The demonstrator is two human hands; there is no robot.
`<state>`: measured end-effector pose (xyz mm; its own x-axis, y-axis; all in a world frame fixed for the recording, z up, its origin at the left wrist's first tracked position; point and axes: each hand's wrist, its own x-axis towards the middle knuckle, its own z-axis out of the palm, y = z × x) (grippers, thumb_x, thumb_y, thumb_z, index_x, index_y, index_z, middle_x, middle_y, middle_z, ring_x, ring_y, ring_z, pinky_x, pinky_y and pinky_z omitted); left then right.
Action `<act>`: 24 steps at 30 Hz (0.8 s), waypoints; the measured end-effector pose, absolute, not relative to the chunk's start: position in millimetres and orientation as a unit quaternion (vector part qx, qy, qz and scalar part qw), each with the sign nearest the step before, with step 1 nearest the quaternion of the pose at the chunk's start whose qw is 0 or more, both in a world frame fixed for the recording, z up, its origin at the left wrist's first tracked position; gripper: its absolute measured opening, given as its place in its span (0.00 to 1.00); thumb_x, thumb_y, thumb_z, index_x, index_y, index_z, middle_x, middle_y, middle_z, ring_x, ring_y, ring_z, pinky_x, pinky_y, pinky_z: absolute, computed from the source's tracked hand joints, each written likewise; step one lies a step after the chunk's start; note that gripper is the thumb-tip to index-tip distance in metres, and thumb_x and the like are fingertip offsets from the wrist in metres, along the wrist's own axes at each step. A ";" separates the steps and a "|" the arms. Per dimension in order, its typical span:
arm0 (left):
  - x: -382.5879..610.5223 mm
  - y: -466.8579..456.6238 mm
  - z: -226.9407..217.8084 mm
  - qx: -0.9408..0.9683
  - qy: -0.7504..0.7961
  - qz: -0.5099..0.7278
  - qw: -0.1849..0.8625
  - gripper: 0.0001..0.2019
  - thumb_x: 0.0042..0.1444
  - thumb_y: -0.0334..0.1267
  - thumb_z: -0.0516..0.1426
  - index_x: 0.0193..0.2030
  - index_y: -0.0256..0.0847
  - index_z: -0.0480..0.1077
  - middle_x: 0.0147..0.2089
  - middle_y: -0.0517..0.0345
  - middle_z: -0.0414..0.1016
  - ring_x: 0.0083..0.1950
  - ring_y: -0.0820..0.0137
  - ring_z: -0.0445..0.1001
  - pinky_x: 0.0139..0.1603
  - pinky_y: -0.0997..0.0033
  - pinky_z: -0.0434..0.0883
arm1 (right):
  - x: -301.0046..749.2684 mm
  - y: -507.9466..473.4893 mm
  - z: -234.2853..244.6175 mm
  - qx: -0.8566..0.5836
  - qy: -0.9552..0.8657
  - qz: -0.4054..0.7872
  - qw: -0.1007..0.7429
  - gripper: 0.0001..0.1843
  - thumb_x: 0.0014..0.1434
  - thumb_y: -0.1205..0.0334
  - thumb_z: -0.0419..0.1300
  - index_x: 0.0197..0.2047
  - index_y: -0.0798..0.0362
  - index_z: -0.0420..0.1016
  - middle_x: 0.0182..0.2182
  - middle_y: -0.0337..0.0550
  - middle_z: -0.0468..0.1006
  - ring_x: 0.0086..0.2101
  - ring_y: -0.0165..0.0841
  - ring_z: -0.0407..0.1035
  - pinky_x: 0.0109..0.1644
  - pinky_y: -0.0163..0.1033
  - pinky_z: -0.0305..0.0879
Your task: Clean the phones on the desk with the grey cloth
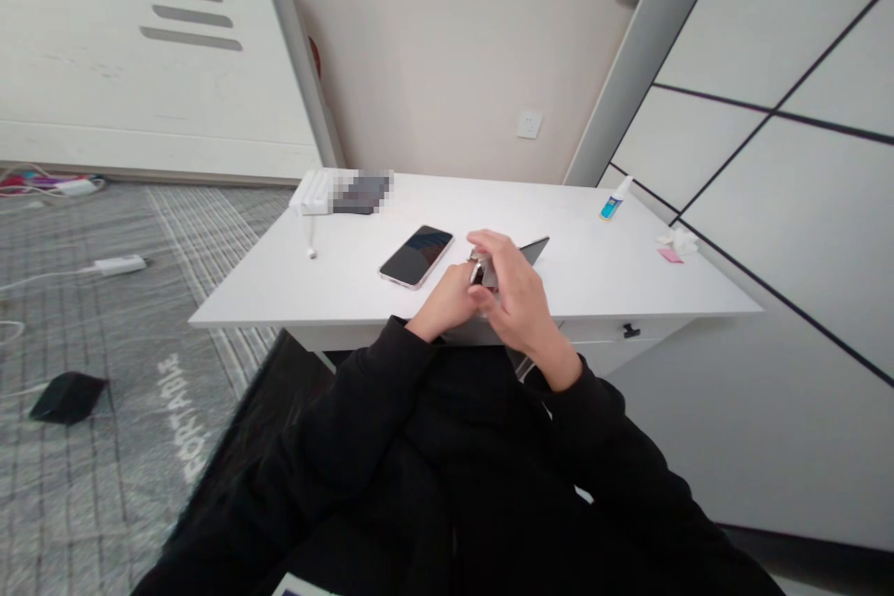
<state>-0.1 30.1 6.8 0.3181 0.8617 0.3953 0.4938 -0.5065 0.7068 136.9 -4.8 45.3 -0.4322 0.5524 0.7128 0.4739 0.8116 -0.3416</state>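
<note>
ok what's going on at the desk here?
A seated person in black sleeves works at the front edge of a white desk. The right hand holds a thin dark sheet tilted up off the desk. The left hand meets its near end; what those fingers pinch is too small to tell. A smartphone lies screen-up just left of the hands, untouched. A small bottle and pink and white scraps sit far right.

Home bedroom, white bed frame (pixel 140 47) (slotted panel), grey rug (pixel 104 317), small white desk (pixel 349 270), wall socket (pixel 529 123)
</note>
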 end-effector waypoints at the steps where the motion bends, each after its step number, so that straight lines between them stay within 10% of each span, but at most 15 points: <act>1: -0.1 29.0 8.0 0.777 0.434 0.387 0.241 0.11 0.59 0.36 0.55 0.45 0.36 0.74 0.42 0.49 0.80 0.42 0.59 0.77 0.46 0.63 0.73 | 140.6 1.5 46.7 -0.317 -0.836 0.041 0.446 0.33 0.71 0.35 0.42 0.65 0.51 0.61 0.61 0.53 0.70 0.60 0.43 0.64 0.65 0.50 0.61; 11: 1.1 25.8 16.7 0.775 0.403 0.398 0.281 0.12 0.63 0.40 0.54 0.46 0.38 0.76 0.45 0.52 0.82 0.46 0.59 0.78 0.53 0.61 0.72 | 159.9 48.5 32.4 -0.415 -0.816 -0.030 0.403 0.36 0.72 0.35 0.35 0.41 0.50 0.76 0.39 0.45 0.82 0.43 0.42 0.72 0.50 0.48 0.61; 19: 1.5 23.7 17.4 0.769 0.435 0.388 0.263 0.11 0.60 0.37 0.55 0.44 0.37 0.75 0.43 0.50 0.82 0.45 0.58 0.79 0.49 0.62 0.73 | 146.0 23.6 54.4 -0.335 -0.832 0.015 0.442 0.34 0.72 0.36 0.34 0.57 0.47 0.71 0.59 0.48 0.72 0.57 0.41 0.68 0.56 0.47 0.65; 24: 1.1 27.7 12.4 0.766 0.436 0.388 0.271 0.10 0.59 0.37 0.57 0.44 0.37 0.75 0.44 0.50 0.82 0.46 0.57 0.79 0.50 0.60 0.73 | 148.3 44.0 45.9 -0.404 -0.840 -0.027 0.361 0.39 0.72 0.37 0.31 0.38 0.49 0.77 0.35 0.45 0.80 0.40 0.40 0.73 0.49 0.47 0.62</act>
